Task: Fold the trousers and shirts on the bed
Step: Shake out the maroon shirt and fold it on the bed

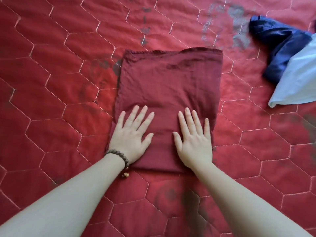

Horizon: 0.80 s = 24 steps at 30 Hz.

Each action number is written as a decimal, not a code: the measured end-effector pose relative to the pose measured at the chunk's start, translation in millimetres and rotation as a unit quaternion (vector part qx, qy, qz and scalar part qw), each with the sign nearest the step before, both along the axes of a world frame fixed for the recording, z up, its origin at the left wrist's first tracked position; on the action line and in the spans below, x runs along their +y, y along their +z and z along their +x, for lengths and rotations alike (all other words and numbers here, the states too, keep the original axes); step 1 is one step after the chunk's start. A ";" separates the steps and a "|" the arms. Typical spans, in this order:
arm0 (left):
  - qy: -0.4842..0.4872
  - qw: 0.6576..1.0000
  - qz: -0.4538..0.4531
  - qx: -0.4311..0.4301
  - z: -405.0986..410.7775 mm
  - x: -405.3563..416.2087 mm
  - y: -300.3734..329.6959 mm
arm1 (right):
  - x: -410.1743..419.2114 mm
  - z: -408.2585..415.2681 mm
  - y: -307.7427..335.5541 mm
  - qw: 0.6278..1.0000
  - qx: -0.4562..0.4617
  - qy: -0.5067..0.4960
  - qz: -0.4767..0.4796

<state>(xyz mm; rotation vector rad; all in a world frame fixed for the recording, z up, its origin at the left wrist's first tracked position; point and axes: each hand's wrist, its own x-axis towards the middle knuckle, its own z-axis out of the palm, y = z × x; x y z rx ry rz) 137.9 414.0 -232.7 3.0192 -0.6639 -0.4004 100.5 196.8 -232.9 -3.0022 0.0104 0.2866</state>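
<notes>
Head view: left hand (132,134), a brown bead bracelet (119,155) on its wrist, and right hand (194,137) press flat, fingers straight and spread, on a folded maroon cloth garment (169,82) lying mid-bed on a red quilted bedspread (51,82). Far right lie a crumpled dark blue garment (280,43) and a pale blue garment (297,79), touching.

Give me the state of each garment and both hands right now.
Dark red cloth garment: folded into a flat rectangle on the bed.
Navy blue satin garment: crumpled, unfolded.
Pale blue cloth garment: loose, unfolded.
Left hand: open, pressing flat.
Right hand: open, pressing flat.
</notes>
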 end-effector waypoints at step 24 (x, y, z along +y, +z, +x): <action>-0.242 0.970 0.008 0.011 -44.4 51.6 22.3 | -5.9 -77.5 16.3 0.991 0.063 0.120 0.008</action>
